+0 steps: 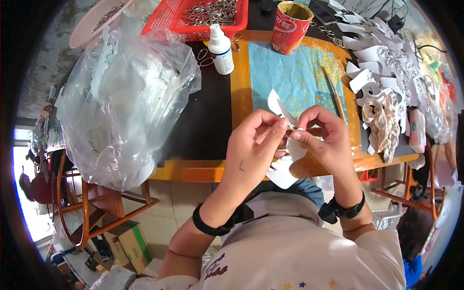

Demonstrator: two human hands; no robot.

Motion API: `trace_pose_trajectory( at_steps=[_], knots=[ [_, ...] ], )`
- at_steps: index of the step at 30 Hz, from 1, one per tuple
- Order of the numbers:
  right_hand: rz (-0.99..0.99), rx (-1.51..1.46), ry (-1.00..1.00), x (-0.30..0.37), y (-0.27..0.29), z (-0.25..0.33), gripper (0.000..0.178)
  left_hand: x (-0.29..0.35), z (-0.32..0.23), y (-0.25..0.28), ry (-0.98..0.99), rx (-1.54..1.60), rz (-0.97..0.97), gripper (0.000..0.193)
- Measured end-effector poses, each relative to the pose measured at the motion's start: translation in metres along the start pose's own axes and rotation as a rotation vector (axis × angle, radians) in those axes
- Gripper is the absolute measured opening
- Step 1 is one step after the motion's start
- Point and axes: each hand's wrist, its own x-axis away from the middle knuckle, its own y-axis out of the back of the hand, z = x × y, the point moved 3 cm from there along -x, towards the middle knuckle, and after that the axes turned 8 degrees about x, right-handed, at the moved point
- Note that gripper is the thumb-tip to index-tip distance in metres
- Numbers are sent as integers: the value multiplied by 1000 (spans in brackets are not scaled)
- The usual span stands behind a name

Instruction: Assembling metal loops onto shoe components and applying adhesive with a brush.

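Both hands meet over the near edge of the table, fingertips pinched together around one small spot. My left hand [253, 150] is closed on a white flat piece with curved, pointed ends [276, 103]. My right hand [326, 137] pinches it from the other side, thumb and forefinger pressed together. The piece sticks up above the fingers and hangs below them; its middle is hidden. Something small shows between the fingertips, too small to name. Beyond the hands lies a blue sheet [270, 67] stained with yellow, and a brush [336, 94] rests on it.
A red can [291, 28] with yellowish residue stands at the back, beside a white bottle [220, 50]. A red basket [193, 34] holds metal rings. At left bulges a clear plastic bag [125, 106]; at right are stacked white pieces [382, 53] and beige gloves [379, 116].
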Motion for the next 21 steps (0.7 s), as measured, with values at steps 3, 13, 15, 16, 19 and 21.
trace_pose_trajectory(
  at_steps=[3,13,15,16,19,21],
  knots=[
    [-53,225,68,-1,-2,2,12,2,4,-2,-92,-101,-32,19],
    [-271,265,171,2,-10,-6,16,10,13,-4,-219,-121,-105,17],
    [-277,281,214,3,-13,-5,17,7,15,-1,-159,-22,-125,18],
    [-277,339,260,4,-15,-2,17,6,17,1,-162,-21,-129,18],
    [-279,435,341,5,-19,-3,19,3,23,6,-133,93,-129,17],
    [-284,474,373,4,-17,-1,23,0,18,5,-166,-30,-86,16]
  ],
)
